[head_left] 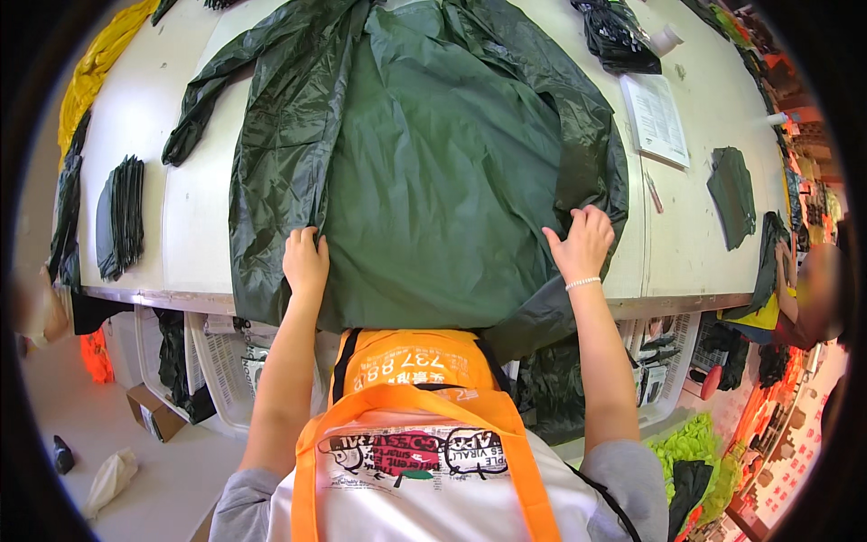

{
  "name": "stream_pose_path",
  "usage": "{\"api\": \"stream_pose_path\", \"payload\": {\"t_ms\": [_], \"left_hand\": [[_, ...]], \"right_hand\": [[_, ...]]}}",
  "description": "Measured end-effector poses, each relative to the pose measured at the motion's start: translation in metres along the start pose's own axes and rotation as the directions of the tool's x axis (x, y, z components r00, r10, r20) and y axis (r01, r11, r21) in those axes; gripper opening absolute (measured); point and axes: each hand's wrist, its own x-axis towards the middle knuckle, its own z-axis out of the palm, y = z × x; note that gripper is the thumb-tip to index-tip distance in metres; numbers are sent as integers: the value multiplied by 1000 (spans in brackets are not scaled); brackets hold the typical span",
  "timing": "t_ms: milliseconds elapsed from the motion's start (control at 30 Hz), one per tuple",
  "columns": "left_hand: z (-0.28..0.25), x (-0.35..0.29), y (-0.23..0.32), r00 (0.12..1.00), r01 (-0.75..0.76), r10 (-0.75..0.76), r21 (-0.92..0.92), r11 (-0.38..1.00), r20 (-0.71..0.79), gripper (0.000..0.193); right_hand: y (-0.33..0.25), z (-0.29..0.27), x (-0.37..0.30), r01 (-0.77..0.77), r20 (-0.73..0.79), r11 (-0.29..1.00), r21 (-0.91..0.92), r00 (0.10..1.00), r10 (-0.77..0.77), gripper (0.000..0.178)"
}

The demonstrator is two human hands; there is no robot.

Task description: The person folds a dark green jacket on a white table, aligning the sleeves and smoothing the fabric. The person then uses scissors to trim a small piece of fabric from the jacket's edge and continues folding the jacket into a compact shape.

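Orange apron below, both arms stretch forward, left hand and right hand fingers pinching the green raincoat.

Bright even light, soft shadows, strong fisheye bending, dark rim.

You're at a long white worktable with a metal front edge. On it to your left lies a stack of folded dark green plastic pieces, with a yellow plastic sheet along the far left edge. To your right you have a white printed paper sheet, a small folded dark green piece and a heap of black plastic bags at the far end. Under the table stand white slotted plastic crates. The pale floor holds a brown cardboard box and a crumpled white bag. Bright green fabric lies low right. Light is bright and even.
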Motion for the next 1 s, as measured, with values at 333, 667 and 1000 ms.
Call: {"api": "stream_pose_path", "payload": {"t_ms": [333,667,1000], "left_hand": [[10,10,-31,971,232,-185,-431,872,149,22],[15,8,28,956,215,-26,-637,740,292,34],[49,44,71,718,607,-57,-584,538,694,60]], "right_hand": [[37,-104,46,-292,92,476,830,912,399,23],[-243,66,-90,-502,660,472,725,702,-266,36],[-129,-51,-30,-569,586,144,810,787,-191,24]]}}
